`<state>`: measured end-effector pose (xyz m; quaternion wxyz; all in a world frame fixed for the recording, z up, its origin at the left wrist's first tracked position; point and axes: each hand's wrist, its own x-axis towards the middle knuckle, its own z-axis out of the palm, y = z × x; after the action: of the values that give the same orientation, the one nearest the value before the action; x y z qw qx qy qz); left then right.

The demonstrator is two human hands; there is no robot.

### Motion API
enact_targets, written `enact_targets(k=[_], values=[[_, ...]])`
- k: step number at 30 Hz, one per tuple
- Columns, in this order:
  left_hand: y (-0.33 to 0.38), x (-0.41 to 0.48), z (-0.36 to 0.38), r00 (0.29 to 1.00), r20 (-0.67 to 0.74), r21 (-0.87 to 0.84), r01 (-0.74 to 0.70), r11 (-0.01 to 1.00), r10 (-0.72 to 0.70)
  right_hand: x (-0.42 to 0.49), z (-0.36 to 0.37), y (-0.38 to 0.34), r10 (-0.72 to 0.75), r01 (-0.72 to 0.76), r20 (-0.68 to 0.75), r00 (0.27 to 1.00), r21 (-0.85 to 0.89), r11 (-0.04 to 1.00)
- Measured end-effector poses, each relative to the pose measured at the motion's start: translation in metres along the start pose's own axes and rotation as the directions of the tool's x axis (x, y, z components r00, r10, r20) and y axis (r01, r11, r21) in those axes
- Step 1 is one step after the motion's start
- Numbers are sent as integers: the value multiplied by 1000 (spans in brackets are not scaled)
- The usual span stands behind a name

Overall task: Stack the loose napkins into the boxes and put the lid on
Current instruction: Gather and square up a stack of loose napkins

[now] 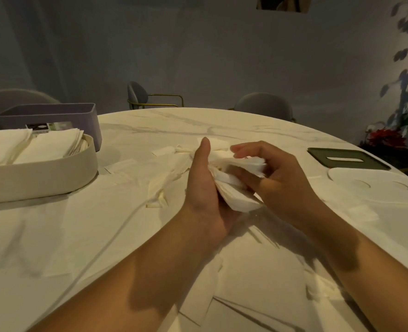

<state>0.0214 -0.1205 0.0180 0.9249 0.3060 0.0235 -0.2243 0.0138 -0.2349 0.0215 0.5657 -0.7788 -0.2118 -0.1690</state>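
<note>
Above the bench (246, 125), the left grip (205, 188) curls under a small bundle of napkins (241, 188) while the right grip (279, 178) pinches its top sheets, seemingly squaring them for the part-filled white box (42, 173) at left.

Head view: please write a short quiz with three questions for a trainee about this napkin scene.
1. True or false: the cream box already holds stacked napkins.
2. Which thing lies to the right of the right hand? A. dark green lid B. cup C. scissors
3. What do the left hand and the right hand hold together?
Key: 1 true; 2 A; 3 a bundle of napkins.
</note>
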Motion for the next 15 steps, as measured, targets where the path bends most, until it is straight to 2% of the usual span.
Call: enact_targets(k=[5,8,11,12,15], values=[[1,3,-3,996,-31,-99,-87,991,84,6,-4,2,-95,89,-18,995,-199,976],[4,3,-4,995,-28,-133,-102,986,100,3,-1,4,-24,26,104,994,-21,999],[5,4,-6,991,-34,-119,-135,984,132,2,-4,12,-22,55,236,971,-134,989],[6,4,-6,987,-42,-117,-160,980,156,3,-5,9,21,9,238,971,-123,992],[7,4,-6,956,-96,-99,-287,953,278,10,-8,1,154,-172,124,980,147,974]])
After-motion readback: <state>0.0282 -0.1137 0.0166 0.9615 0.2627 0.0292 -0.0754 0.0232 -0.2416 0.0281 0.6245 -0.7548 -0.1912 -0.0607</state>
